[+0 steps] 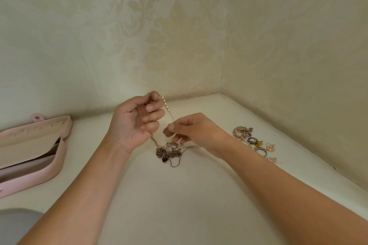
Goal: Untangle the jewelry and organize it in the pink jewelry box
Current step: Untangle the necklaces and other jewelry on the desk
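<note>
1. The left grip (135, 125) is raised above the cream-white desk (179, 195), palm turned toward the camera and fingers curled. It pinches a thin gold-toned beaded chain (166, 105) near the fingertips.
2. The beaded chain (its small beads look pale and pearl-like) runs from the top of the left grip down and to the right, toward the right grip (196, 131).
3. The right grip sits lower, just beside the left one, knuckles up. Its thumb and fingertips are pressed together on a fine strand just above the tangle (169, 153); which strand that is, I cannot tell.
4. The tangle of fine silver and gold-toned chains lies on the desk below and between both grips. A small dark red heart-shaped pendant (164, 158) is at its near edge.
5. Another strand rises from the tangle into the heel of the left grip.
6. The pink oval jewelry box (33, 151) lies open at the left edge of the desk, well apart from the tangle. Its cream-lined lid is laid back toward the wall.
7. To the right of the right grip, loose pieces lie near the wall: a pink bead bracelet (242, 132), a dark metal ring (252, 140), a silver ring (260, 151) and peach bead-cluster earrings (270, 147).
8. Pale damask wallpaper (179, 26) covers both walls of the corner.
</note>
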`<state>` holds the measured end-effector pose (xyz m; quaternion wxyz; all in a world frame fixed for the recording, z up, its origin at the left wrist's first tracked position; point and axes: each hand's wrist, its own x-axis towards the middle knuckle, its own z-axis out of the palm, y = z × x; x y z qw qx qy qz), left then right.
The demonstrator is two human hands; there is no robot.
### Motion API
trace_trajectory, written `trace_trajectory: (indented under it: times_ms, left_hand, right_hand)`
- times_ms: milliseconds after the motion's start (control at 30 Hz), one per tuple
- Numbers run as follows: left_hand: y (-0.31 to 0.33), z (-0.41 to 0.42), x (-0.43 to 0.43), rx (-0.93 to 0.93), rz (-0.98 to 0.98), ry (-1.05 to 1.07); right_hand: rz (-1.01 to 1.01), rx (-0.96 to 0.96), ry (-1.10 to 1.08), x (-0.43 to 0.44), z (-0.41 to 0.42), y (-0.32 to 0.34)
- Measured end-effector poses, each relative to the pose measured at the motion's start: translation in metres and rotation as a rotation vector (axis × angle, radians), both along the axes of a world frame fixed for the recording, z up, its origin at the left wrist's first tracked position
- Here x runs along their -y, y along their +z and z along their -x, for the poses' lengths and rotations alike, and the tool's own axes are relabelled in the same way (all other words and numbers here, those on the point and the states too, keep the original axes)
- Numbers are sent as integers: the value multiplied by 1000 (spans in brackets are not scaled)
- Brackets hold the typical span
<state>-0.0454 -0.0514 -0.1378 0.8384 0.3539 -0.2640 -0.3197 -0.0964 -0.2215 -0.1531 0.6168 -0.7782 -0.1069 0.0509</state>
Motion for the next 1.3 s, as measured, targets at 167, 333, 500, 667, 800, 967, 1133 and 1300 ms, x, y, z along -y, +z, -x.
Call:
trace_trajectory:
  times_ms: [167, 333, 500, 667, 800, 967, 1133, 1300]
  left_hand:
    - [0, 5, 5, 154, -316, 330]
    - [-6, 9, 13, 430, -608, 372]
    - [-7, 11, 15, 509, -720, 351]
    - [-7, 13, 18, 519, -750, 286]
    - [-6, 15, 21, 495, -708, 246]
    - [-6, 14, 20, 471, -656, 231]
    - [-8, 11, 18, 446, -594, 285]
    - [-6, 11, 18, 409, -539, 346]
  right_hand:
    - [-127, 56, -77, 22, -1, 14]
    - [-181, 87, -61, 29, 0, 22]
    - [-170, 132, -82, 28, -1, 22]
    - [-246, 131, -96, 30, -1, 25]
    - [-247, 112, -40, 28, -1, 23]
    - [-250, 80, -16, 24, 0, 21]
    - [-362, 33, -59, 24, -2, 17]
    - [-161, -7, -129, 22, -3, 9]
